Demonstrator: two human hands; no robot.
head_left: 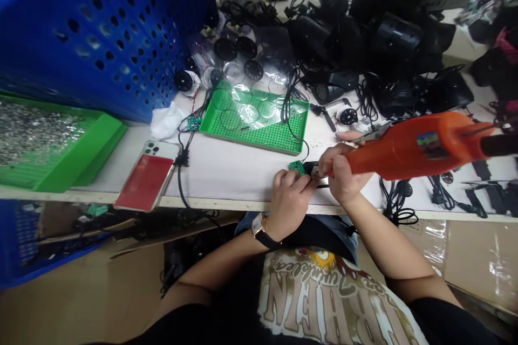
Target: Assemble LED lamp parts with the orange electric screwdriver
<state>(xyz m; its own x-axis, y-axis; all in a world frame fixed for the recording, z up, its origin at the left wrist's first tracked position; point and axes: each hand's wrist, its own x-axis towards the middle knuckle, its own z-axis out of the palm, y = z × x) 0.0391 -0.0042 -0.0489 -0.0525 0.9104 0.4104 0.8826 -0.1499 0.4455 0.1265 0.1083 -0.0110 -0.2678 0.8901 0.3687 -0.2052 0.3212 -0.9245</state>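
Observation:
My left hand [288,198], with a watch on the wrist, is closed in a pinch on a small green circuit board [297,167] near the table's front edge. My right hand [342,170] is wrapped round the grip of an orange electric screwdriver [421,145], whose body lies across to the right. The tool's tip sits by the board and a small black part [311,168]. A black wire runs from the board up over the green tray.
A green perforated tray [259,118] with clear round lenses lies behind my hands. A phone [148,175] rests at the front left. Left are a green bin of screws [48,143] and a blue crate [105,27]. Black housings and cables [364,32] crowd the back right.

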